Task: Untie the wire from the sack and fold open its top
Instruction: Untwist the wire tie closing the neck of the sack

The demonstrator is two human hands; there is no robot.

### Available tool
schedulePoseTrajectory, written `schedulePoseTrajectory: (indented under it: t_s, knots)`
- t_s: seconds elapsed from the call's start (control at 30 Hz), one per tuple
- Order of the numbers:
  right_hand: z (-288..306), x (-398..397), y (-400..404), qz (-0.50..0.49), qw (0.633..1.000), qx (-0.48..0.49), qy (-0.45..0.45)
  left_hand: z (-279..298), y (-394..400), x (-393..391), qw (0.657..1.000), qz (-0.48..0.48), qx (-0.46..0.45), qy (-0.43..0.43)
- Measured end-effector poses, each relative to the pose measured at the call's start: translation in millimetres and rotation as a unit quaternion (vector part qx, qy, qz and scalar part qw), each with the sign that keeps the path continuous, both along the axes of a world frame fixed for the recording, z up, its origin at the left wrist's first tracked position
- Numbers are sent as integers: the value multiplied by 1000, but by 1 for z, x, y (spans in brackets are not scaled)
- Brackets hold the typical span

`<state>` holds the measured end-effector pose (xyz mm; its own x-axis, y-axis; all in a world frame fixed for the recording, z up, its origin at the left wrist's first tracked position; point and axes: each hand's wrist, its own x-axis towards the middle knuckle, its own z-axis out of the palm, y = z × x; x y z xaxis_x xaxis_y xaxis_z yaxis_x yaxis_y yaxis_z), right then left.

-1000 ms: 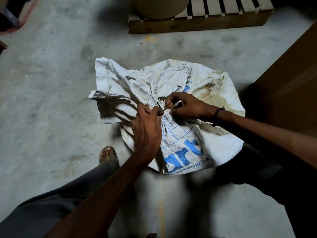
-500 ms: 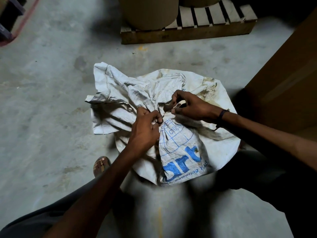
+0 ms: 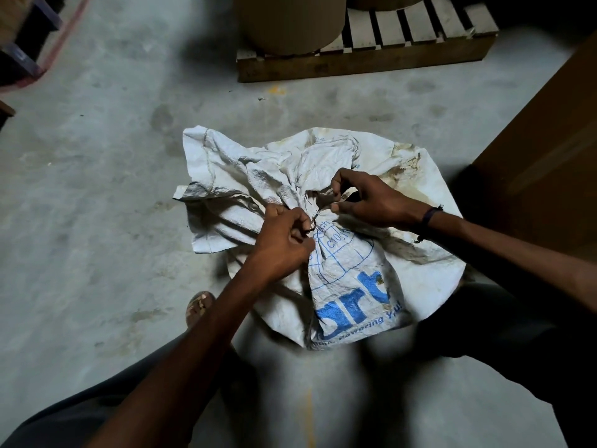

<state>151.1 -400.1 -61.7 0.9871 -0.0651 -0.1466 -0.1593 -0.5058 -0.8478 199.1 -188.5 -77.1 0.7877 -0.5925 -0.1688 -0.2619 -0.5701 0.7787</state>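
A white woven sack with blue print stands on the concrete floor, its top gathered into a neck in the middle of the view. A thin dark wire is wound around that neck. My left hand is closed at the left of the neck, pinching one end of the wire. On the right of the neck, my right hand pinches the other end between thumb and fingers. The sack's loose top spreads crumpled to the upper left.
A wooden pallet carrying large brown drums stands behind the sack. A big brown box rises at the right. My sandalled foot is on the floor left of the sack.
The view has tilted, so the sack sits lower in frame. My right hand has pulled slightly right and away from my left, with a short stretch of wire showing between them.
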Motion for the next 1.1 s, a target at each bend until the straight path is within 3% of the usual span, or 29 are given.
schedulePoseTrajectory:
  t_s: [0.1, 0.2, 0.27, 0.33, 0.37, 0.43, 0.5, 0.63, 0.77, 0.93, 1.1]
  knots:
    - [0, 0, 1, 13, 999, -27, -12, -4, 5, 3, 1000, -1, -5, -24]
    - [0, 3, 2, 7, 999, -33, -31, -3, 7, 9, 987, 63, -96, 112]
    - [-2, 4, 2, 0, 998, -43, -40, -1, 6, 8, 953, 133, -162, 218]
    - [-3, 6, 5, 4, 997, -61, -43, 1, 8, 6, 930, 171, -195, 260]
    - [-4, 7, 6, 8, 997, -68, -46, 1, 10, 7, 941, 172, -177, 231]
    - [-7, 8, 8, 16, 995, -77, -54, -1, 16, 9, 982, 142, -89, 85]
    - [-7, 10, 9, 40, 993, -95, -65, -1, 21, 9, 991, 135, -20, 0]
    - [-6, 12, 9, 120, 975, -170, -82, -2, 29, 7, 992, 127, 16, 8]
    - [-5, 11, 12, 146, 969, -180, -85, -2, 34, 7, 989, 143, 26, 36]
    - [4, 9, 23, 149, 965, -188, -108, 11, 32, 5, 976, 213, -50, 9]
    - [1, 6, 38, 125, 979, -128, -94, 22, 30, -3, 973, 191, -128, -22]
